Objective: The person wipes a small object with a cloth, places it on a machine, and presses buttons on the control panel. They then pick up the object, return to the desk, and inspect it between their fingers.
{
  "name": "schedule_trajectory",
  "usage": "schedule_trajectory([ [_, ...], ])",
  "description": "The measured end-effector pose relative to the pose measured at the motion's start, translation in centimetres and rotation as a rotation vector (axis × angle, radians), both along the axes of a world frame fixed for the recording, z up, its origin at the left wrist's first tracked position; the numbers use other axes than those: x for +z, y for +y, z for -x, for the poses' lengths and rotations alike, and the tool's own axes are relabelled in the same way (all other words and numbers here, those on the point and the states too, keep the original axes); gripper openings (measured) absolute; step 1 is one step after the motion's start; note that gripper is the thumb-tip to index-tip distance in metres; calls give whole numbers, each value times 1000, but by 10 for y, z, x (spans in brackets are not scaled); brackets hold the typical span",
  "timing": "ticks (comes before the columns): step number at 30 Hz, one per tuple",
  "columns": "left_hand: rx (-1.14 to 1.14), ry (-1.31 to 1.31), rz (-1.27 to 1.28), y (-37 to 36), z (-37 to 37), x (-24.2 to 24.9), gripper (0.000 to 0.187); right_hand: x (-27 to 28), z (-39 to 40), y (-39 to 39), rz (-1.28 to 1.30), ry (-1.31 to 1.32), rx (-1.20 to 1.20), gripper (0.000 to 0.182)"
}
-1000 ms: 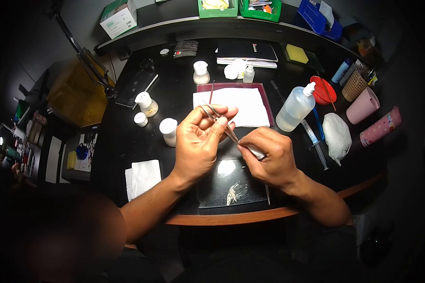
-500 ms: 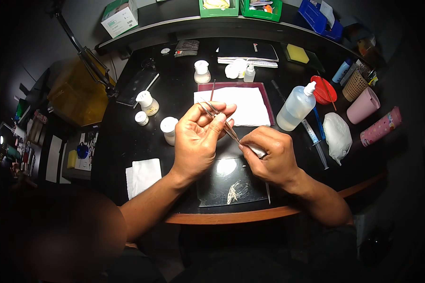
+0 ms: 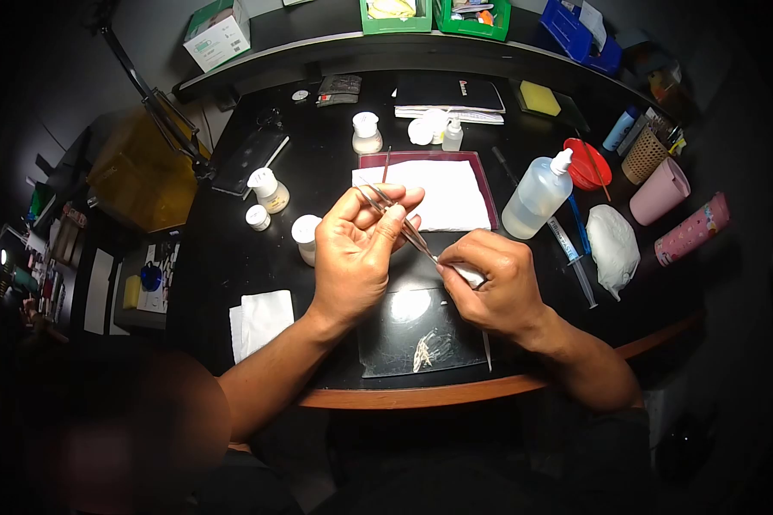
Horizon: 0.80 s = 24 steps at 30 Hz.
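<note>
My left hand (image 3: 356, 253) is closed around a pair of metal tweezers (image 3: 415, 239), thumb pressed against the fingers. The tweezers slant from upper left down toward my right hand (image 3: 494, 279). That hand pinches a folded white tissue (image 3: 469, 275) at the tweezers' lower right end; its fingers partly hide both the tissue and that end. Below the hands lies a glass slab (image 3: 386, 343) with a smeared pale streak of material (image 3: 423, 352) on it. A thin pointed stick (image 3: 489, 352) rests along the slab's right side.
A white paper towel (image 3: 438, 193) lies on a dark red tray (image 3: 488, 189) beyond my hands. White-capped jars (image 3: 304, 239) stand to the left. A squeeze bottle (image 3: 537, 197), a syringe (image 3: 573, 262) and a white lump (image 3: 613, 249) are on the right.
My left hand and the tweezers have shifted very slightly left. My right hand keeps its pinch at the tweezers' end, almost unmoved.
</note>
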State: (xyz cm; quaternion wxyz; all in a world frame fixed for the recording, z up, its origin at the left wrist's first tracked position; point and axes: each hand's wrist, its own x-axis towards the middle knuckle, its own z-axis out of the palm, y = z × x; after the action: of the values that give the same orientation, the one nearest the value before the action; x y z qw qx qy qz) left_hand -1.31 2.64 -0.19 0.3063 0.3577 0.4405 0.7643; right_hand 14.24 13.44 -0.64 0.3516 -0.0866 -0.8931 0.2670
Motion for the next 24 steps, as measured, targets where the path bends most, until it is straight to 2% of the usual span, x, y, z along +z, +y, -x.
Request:
schedule_trajectory([
  [13,19,4,-3,0,2,-1,17,7,0,2,74,50,-28,7],
  [19,-93,-173,-32,-2,11,-3,20,3,0,6,312,76,26,9],
  [23,-179,-224,-51,-2,13,-4,24,8,-1,8,744,-24,126,11],
  [24,-204,-239,-52,-2,14,-4,25,7,-1,9,765,-34,144,12],
])
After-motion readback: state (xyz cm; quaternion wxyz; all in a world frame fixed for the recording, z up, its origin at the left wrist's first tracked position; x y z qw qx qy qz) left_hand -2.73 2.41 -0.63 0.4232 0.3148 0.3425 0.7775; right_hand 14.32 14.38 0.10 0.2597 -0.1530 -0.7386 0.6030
